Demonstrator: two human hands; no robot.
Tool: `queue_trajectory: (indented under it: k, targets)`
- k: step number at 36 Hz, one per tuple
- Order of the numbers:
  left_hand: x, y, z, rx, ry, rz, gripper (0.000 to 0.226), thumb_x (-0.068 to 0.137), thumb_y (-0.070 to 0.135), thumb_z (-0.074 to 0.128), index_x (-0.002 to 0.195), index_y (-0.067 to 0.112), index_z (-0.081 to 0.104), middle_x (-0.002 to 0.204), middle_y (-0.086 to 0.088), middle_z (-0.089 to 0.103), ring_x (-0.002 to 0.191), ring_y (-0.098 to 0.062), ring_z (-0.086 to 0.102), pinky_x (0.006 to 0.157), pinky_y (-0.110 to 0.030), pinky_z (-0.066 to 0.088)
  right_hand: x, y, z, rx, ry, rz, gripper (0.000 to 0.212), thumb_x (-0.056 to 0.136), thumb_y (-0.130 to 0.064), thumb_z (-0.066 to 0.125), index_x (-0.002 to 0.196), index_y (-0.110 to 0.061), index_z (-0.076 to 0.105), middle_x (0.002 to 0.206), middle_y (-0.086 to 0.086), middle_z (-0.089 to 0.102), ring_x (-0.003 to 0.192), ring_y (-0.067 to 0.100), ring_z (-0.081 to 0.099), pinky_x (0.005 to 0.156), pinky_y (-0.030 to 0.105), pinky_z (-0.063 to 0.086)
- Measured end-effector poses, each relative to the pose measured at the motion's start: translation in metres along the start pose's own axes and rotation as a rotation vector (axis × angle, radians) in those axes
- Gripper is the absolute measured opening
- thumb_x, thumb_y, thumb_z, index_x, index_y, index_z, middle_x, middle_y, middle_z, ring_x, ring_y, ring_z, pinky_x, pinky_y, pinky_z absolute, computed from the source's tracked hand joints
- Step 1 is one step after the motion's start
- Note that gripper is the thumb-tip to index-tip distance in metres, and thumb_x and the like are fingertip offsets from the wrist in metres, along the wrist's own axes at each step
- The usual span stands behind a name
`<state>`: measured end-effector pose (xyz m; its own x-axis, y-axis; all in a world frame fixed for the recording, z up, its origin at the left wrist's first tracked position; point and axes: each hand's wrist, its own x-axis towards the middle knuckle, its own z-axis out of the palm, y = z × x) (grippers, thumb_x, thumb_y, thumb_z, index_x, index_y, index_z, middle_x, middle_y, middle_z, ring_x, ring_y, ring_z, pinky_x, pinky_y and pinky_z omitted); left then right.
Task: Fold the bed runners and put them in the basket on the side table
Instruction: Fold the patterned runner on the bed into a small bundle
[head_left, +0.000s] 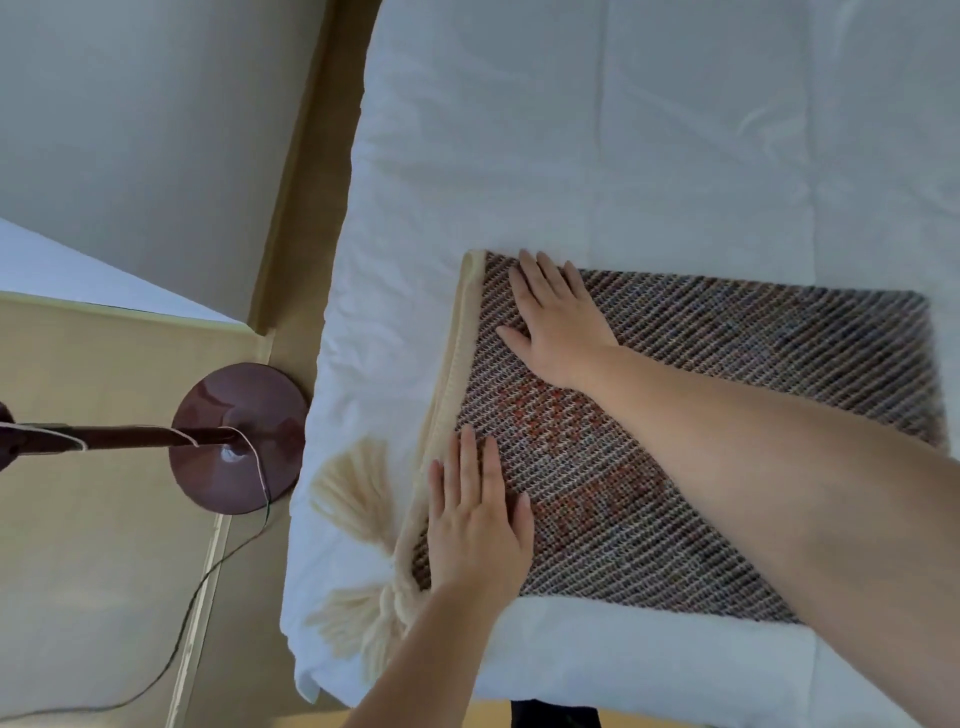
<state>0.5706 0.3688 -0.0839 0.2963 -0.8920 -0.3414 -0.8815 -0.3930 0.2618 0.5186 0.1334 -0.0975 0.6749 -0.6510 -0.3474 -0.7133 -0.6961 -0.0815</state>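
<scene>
- The runner (727, 364) lies folded on the white bed (623, 130), near the edge closest to you. Its woven face is up and its cream border (457, 338) is turned toward the floor side.
- Your left hand (475, 525) rests flat on the near corner by the border, fingers straight and close together. It pinches nothing.
- Your right hand (558, 325) lies flat on the far corner, fingers slightly spread, palm down on the weave.
- Both palms probably sit there to press the layers flat and line up the edges, so the fold keeps its shape.
- The tassels (353, 499) spill loose past the border onto the bedding. They look likely to dangle or snag when you lift the bundle, so tucking them in may help.
- The fabric looks thick and coarse, and it may spring open once your palms come off.
- A lamp base (236, 436) stands on the floor just beside the bed, with its cord (208, 571) trailing toward you. That is a trip risk if you step that way.
- Neither the basket nor the side table is in view, so you cannot yet judge the carry path.
</scene>
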Motion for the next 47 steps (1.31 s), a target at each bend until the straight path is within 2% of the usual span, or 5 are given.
queue_trajectory:
  k: [20, 25, 30, 39, 47]
  targets:
    - [0.010, 0.168, 0.083, 0.148, -0.073, 0.173, 0.072, 0.095, 0.053, 0.012, 0.148, 0.005, 0.010, 0.155, -0.016, 0.009, 0.145, -0.033, 0.009, 0.114, -0.052, 0.006, -0.137, 0.224, 0.041, -0.089, -0.007, 0.234, 0.083, 0.091, -0.064, -0.002, 0.152, -0.009, -0.006, 0.160, 0.013, -0.010, 0.147, 0.027, -0.011, 0.119, 0.044, -0.007]
    - [0.013, 0.218, 0.093, 0.171, -0.121, 0.260, 0.074, 0.093, 0.057, 0.010, 0.148, 0.010, -0.003, 0.155, -0.013, -0.008, 0.145, -0.029, -0.010, 0.115, -0.052, -0.006, -0.179, 0.274, 0.052, -0.041, -0.011, 0.372, 0.080, 0.094, -0.061, 0.007, 0.152, -0.007, -0.001, 0.160, 0.014, -0.007, 0.148, 0.027, -0.008, 0.119, 0.042, -0.009]
    - [0.009, 0.261, 0.102, 0.175, -0.175, 0.343, 0.074, 0.093, 0.058, 0.007, 0.145, 0.011, -0.017, 0.153, -0.010, -0.023, 0.142, -0.025, -0.025, 0.115, -0.050, -0.013, -0.191, 0.280, 0.055, 0.029, 0.019, 0.438, 0.075, 0.097, -0.054, 0.014, 0.152, -0.004, 0.000, 0.160, 0.015, -0.007, 0.148, 0.029, -0.009, 0.119, 0.042, -0.008]
    - [0.008, 0.258, 0.094, 0.112, -0.056, 0.228, 0.067, 0.096, 0.045, 0.014, 0.150, 0.008, 0.003, 0.159, -0.010, -0.001, 0.146, -0.021, -0.008, 0.117, -0.044, -0.008, -0.250, 0.235, 0.086, 0.186, 0.046, 0.392, 0.077, 0.096, -0.055, 0.011, 0.152, -0.003, 0.002, 0.160, 0.016, -0.003, 0.148, 0.029, -0.006, 0.120, 0.044, -0.006]
    - [0.043, 0.261, 0.078, 0.225, -0.071, 0.214, 0.069, 0.095, 0.050, 0.012, 0.150, 0.012, -0.008, 0.158, -0.011, -0.015, 0.145, -0.025, -0.017, 0.117, -0.047, -0.012, -0.329, 0.187, 0.126, 0.246, 0.052, 0.399, 0.075, 0.097, -0.051, 0.019, 0.149, 0.003, 0.012, 0.158, 0.021, 0.009, 0.147, 0.034, 0.002, 0.120, 0.047, 0.006]
